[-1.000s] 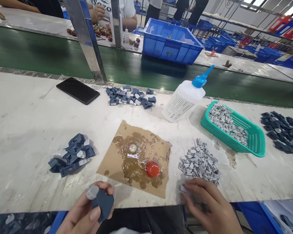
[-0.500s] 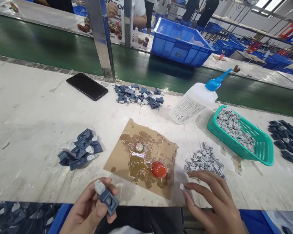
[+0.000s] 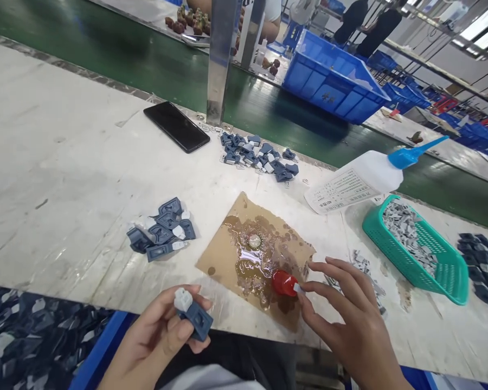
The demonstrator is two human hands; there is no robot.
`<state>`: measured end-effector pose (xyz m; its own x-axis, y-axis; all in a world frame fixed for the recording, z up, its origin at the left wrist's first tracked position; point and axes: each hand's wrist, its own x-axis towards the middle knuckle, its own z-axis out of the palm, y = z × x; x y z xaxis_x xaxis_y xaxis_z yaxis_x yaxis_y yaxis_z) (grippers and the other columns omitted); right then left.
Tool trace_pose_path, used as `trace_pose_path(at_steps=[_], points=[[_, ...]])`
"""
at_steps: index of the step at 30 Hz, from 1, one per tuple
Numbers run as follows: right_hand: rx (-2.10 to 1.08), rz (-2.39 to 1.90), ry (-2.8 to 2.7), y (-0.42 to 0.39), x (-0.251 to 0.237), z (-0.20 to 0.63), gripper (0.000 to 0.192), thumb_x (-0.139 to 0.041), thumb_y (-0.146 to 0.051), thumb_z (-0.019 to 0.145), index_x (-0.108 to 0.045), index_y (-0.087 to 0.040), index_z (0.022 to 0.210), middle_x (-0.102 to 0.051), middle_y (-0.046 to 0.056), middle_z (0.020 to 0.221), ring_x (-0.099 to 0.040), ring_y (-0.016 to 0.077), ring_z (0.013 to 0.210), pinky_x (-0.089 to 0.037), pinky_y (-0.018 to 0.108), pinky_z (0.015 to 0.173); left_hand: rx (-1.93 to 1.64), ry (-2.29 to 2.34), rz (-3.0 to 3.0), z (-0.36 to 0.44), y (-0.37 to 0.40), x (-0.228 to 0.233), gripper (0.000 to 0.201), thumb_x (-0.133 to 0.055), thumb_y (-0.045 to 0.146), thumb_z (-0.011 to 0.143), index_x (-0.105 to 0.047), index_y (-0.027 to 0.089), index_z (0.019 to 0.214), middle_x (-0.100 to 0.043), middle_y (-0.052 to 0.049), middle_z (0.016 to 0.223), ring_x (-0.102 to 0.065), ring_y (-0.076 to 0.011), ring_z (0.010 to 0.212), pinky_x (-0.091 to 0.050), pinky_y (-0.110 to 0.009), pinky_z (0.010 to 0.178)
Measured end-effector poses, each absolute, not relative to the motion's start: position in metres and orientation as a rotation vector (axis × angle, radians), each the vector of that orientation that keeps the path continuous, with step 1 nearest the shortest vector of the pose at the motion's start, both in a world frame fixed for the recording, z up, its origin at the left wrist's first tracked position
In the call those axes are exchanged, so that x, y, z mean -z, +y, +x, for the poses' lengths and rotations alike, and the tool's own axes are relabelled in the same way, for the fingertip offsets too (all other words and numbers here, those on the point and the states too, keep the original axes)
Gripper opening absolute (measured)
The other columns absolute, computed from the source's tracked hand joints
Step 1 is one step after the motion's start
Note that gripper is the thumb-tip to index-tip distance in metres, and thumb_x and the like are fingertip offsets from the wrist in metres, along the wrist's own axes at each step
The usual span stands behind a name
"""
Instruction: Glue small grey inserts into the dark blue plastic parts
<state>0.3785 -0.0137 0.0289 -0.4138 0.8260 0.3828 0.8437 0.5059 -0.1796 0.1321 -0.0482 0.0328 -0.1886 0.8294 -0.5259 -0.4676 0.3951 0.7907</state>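
At the far left, below the bench (image 3: 65, 162) edge, a blue bin of dark blue parts (image 3: 20, 336) shows. On the bench lies a small pile of blue pieces (image 3: 161, 229), and farther back a black phone (image 3: 176, 126) lies flat. The left hand (image 3: 154, 341) is low in the near foreground, its grip clenched around a blue part with a white insert (image 3: 193, 313), held just off the bench edge with the white end up. Behind it, a second heap of blue parts (image 3: 258, 157) lies by the green conveyor (image 3: 106, 59). In the middle lies a brown cardboard sheet (image 3: 223, 252) wet with glue, bearing a red cap (image 3: 283, 283). The right hand (image 3: 350, 325) pinches a small white piece (image 3: 297, 288) between thumb and forefinger, touching the red cap. Farther right are loose grey clips (image 3: 366, 268), a tipped glue bottle (image 3: 361, 176), and a green basket (image 3: 455, 271) of grey clips.
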Motion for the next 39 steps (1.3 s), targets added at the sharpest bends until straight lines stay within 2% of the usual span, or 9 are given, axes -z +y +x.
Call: trace_pose_path(at_steps=[6,9,15,18,23,29,34,39], points=[[0.087,-1.364,-2.356,-0.015,-0.038,0.378,0.009,-0.062,-0.015,0.08,-0.059,-0.021,0.086,-0.061,0.008,0.1,-0.052,0.0241,0.104,-0.046,0.041,0.083,-1.203,1.259,0.373,0.129,-0.052,-0.025,0.023,-0.077,0.032,0.066,-0.074,0.028,0.088,-0.073,0.0,0.076,-0.06,-0.011,0.049,-0.051,-0.018,0.05],[0.126,-1.393,-2.295,-0.015,-0.049,0.374,0.009,-0.062,-0.017,0.08,-0.059,-0.022,0.087,-0.061,0.006,0.099,-0.053,0.0241,0.103,-0.045,0.041,0.085,-1.203,1.274,0.353,0.131,-0.051,-0.03,0.024,-0.08,0.032,0.062,-0.075,0.027,0.084,-0.074,0.0,0.074,-0.06,-0.011,0.05,-0.051,-0.017,0.05],[0.176,-1.4,-2.229,-0.016,-0.048,0.369,0.011,-0.063,-0.016,0.079,-0.059,-0.021,0.087,-0.059,0.007,0.096,-0.052,0.0253,0.101,-0.043,0.043,0.084,-1.102,1.279,0.331,0.14,-0.045,-0.042,0.018,-0.082,0.034,0.059,-0.074,0.027,0.073,-0.076,0.001,0.075,-0.065,-0.0143,0.079,-0.049,-0.014,0.072],[0.143,-1.43,-2.201,-0.017,-0.044,0.37,0.009,-0.062,-0.018,0.08,-0.06,-0.022,0.087,-0.06,0.007,0.097,-0.051,0.0258,0.101,-0.043,0.044,0.086,-1.019,1.193,0.352,0.145,-0.045,-0.038,0.019,-0.081,0.037,0.06,-0.074,0.027,0.074,-0.076,0.001,0.077,-0.064,-0.0131,0.075,-0.048,-0.015,0.071],[0.11,-1.549,-2.042,-0.026,-0.05,0.366,0.007,-0.059,-0.022,0.082,-0.06,-0.023,0.089,-0.058,0.008,0.099,-0.052,0.0261,0.101,-0.041,0.047,0.088,-0.929,1.159,0.48,0.155,-0.045,-0.027,0.018,-0.078,0.037,0.063,-0.075,0.026,0.077,-0.074,0.0,0.079,-0.053,-0.0085,0.058,-0.042,-0.015,0.058],[-0.112,-1.374,-2.122,-0.036,-0.047,0.35,0.017,-0.06,-0.017,0.077,-0.059,-0.025,0.092,-0.058,0.007,0.102,-0.052,0.0255,0.102,-0.045,0.044,0.087,-0.954,1.158,0.463,0.163,-0.043,-0.031,0.013,-0.076,0.028,0.064,-0.075,0.028,0.076,-0.074,0.002,0.077,-0.056,-0.0086,0.06,-0.043,-0.015,0.061],[-0.163,-1.281,-2.089,-0.036,-0.041,0.334,0.022,-0.06,-0.01,0.074,-0.057,-0.024,0.091,-0.059,0.008,0.1,-0.051,0.0237,0.103,-0.046,0.04,0.085,-0.978,1.116,0.409,0.165,-0.044,-0.031,0.013,-0.077,0.027,0.063,-0.075,0.027,0.076,-0.075,0.002,0.077,-0.065,-0.0135,0.076,-0.047,-0.017,0.071],[-0.163,-1.223,-2.171,-0.036,-0.036,0.332,0.021,-0.063,-0.014,0.072,-0.059,-0.024,0.089,-0.061,0.007,0.099,-0.052,0.0227,0.104,-0.048,0.037,0.084,-0.974,1.093,0.437,0.165,-0.045,-0.029,0.013,-0.078,0.03,0.064,-0.075,0.028,0.077,-0.075,0.003,0.079,-0.065,-0.0119,0.075,-0.047,-0.015,0.071]])
